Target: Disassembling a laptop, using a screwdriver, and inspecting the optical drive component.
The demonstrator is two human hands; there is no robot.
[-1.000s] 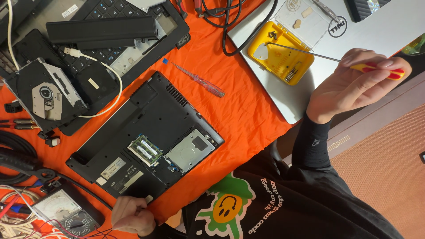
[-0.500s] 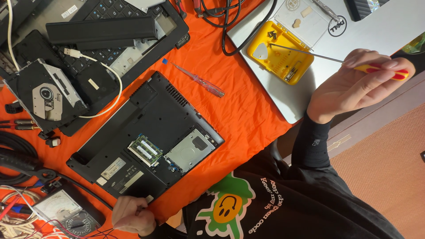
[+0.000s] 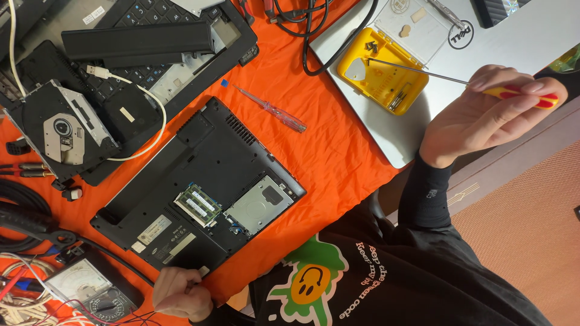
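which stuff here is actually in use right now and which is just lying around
In use:
right hand holding the yellow-handled screwdriver
left hand at the corner of the opened laptop base
yellow bit case

Lying about:
clear-handled screwdriver
optical drive
analog meter
silver laptop

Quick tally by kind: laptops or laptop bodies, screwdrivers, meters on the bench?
Laptops/bodies: 3 – open-bottomed black laptop, stripped keyboard chassis, closed silver laptop
Screwdrivers: 2 – red-yellow screwdriver, clear-handled screwdriver
Meters: 1 – analog multimeter
Total: 6
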